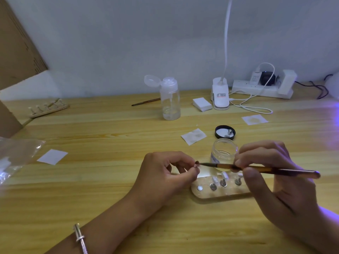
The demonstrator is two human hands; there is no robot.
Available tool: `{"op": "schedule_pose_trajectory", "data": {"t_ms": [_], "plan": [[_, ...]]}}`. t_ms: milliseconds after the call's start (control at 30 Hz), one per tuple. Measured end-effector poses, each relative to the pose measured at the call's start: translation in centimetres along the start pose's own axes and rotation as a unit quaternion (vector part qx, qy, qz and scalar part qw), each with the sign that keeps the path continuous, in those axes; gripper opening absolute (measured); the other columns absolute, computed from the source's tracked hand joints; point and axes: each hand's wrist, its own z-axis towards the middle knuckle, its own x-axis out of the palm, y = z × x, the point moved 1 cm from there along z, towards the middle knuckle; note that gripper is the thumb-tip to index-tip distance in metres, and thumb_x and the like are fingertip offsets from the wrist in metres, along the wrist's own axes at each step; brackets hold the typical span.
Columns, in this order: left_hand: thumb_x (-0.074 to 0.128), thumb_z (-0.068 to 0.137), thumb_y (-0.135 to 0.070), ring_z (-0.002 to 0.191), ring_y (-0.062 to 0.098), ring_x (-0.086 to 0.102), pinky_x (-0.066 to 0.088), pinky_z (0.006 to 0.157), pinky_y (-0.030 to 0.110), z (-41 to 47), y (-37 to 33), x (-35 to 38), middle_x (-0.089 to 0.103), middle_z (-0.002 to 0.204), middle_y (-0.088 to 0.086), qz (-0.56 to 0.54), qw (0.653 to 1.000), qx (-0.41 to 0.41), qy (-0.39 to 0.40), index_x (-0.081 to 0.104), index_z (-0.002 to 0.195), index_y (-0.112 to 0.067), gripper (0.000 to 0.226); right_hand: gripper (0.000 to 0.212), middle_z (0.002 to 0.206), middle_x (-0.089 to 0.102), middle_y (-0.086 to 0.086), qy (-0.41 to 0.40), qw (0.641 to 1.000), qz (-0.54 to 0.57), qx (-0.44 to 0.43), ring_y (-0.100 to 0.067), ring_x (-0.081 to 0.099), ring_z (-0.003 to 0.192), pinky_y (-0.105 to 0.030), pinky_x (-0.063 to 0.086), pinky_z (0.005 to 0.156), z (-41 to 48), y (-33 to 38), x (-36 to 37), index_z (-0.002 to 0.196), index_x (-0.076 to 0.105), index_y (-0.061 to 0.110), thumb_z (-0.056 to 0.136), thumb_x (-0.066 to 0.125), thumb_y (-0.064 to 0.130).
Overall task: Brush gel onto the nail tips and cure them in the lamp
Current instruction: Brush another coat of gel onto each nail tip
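A person's left hand [165, 173] pinches a nail tip [197, 164] between thumb and forefinger just above a wooden table [110, 180]. The right hand [271, 173] grips a brush [256, 169] like a pen, its dark bristles touching the tip. The tip looks small and dark against the lit tabletop (its true colour cannot be judged). Just below the hands lies a clear oblong stand [207, 196] with three pale, translucent tips upright on metal pegs and one socket bare at its left end. Behind the brush stands an open glass jar [223, 153] of clear gel. Its bluish label is too blurred to read. The jar's black lid [225, 132] lies upturned beyond it, with small metal pegs inside. Farther back are a flip-top bottle [169, 99], a stack of white pads [201, 104] and a white clip lamp [220, 96]. The lamp's label carries red and black print too small to read, as is the writing on the plug in the power strip [256, 89]. A violet glow [335, 107] touches the table's right edge.
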Motion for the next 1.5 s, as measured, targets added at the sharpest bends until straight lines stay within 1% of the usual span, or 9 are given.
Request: {"op": "schedule_pose_trajectory", "data": {"t_ms": [300,533,667,800,933,1067,1200,1367,1500], "plan": [[0.074,0.074,-0.022,0.061,0.007,0.062,0.038,0.052,0.028,0.0,0.2,0.0,0.070,0.065,-0.013,0.003,1.000,0.000,-0.007,0.074,0.073,-0.030,0.008,0.017,0.099,0.063,0.013,-0.011,1.000,0.003,0.017,-0.022,0.060,0.097,-0.047,0.045,0.080,0.0,-0.2,0.0,0.103,0.060,0.024,0.104,0.047,0.035],[0.074,0.074,-0.021,0.062,0.014,0.063,0.036,0.050,0.027,0.0,0.1,0.0,0.070,0.065,-0.014,-0.004,1.000,0.000,-0.012,0.074,0.076,-0.028,0.008,0.019,0.096,0.064,0.008,-0.019,1.000,0.012,0.017,-0.029,0.061,0.093,-0.050,0.046,0.076,-0.1,0.0,-0.1,0.098,0.061,0.024,0.104,0.047,0.036],[0.074,0.075,-0.023,0.061,0.010,0.062,0.036,0.051,0.025,0.0,0.0,0.0,0.071,0.065,-0.012,-0.011,1.000,-0.001,-0.009,0.074,0.075,-0.028,0.005,0.020,0.093,0.064,0.006,-0.010,1.000,0.007,0.014,-0.028,0.061,0.093,-0.050,0.046,0.075,0.0,0.0,0.1,0.094,0.061,0.023,0.104,0.047,0.034],[0.074,0.074,-0.024,0.063,0.028,0.062,0.036,0.050,0.031,0.2,0.1,0.0,0.072,0.067,-0.010,-0.011,1.000,-0.003,-0.016,0.074,0.076,-0.030,0.006,0.020,0.093,0.064,0.008,-0.034,0.998,0.048,0.012,-0.030,0.062,0.088,-0.051,0.047,0.069,0.0,0.2,-0.3,0.096,0.062,0.023,0.104,0.049,0.036],[0.076,0.074,-0.022,0.064,0.013,0.065,0.039,0.052,0.020,-0.1,-0.1,0.2,0.073,0.071,-0.010,-0.016,1.000,0.007,0.026,0.075,0.076,-0.028,0.006,0.014,0.095,0.063,0.008,-0.077,0.994,0.065,0.034,-0.030,0.063,0.084,-0.048,0.048,0.073,0.6,-0.4,-0.8,0.098,0.060,0.026,0.104,0.049,0.033],[0.082,0.073,-0.019,0.083,0.014,0.068,0.052,0.071,0.029,-0.2,-0.2,0.3,0.073,0.083,-0.012,0.020,0.996,0.043,0.076,0.076,0.075,-0.024,0.008,0.016,0.094,0.062,0.006,-0.101,0.991,0.056,0.060,-0.014,0.067,0.081,-0.031,0.049,0.078,1.1,-1.1,-1.3,0.097,0.058,0.016,0.103,0.048,0.027],[0.085,0.071,-0.019,0.087,0.013,0.064,0.047,0.073,0.020,-0.2,-0.2,0.2,0.070,0.085,-0.014,0.053,0.993,0.049,0.094,0.076,0.074,-0.023,0.010,0.017,0.093,0.062,0.010,-0.098,0.992,0.047,0.063,-0.013,0.066,0.081,-0.029,0.048,0.078,1.2,-1.5,-1.1,0.095,0.058,0.015,0.103,0.048,0.027],[0.086,0.071,-0.017,0.084,0.016,0.064,0.048,0.073,0.022,-0.2,-0.5,0.2,0.070,0.082,-0.010,0.053,0.992,0.033,0.107,0.076,0.074,-0.021,0.011,0.014,0.092,0.062,0.007,-0.102,0.992,0.035,0.071,-0.017,0.065,0.081,-0.032,0.047,0.078,1.4,-1.3,-1.3,0.094,0.059,0.018,0.101,0.048,0.023],[0.082,0.065,-0.034,0.091,0.014,0.064,0.050,0.082,0.033,-0.2,-1.1,0.4,0.068,0.087,-0.015,0.067,0.993,0.038,0.090,0.075,0.082,-0.028,0.019,0.012,0.090,0.064,0.003,-0.109,0.990,-0.023,0.092,-0.023,0.065,0.084,-0.029,0.046,0.081,2.3,-1.3,-1.8,0.091,0.058,0.028,0.098,0.049,0.025]]}}
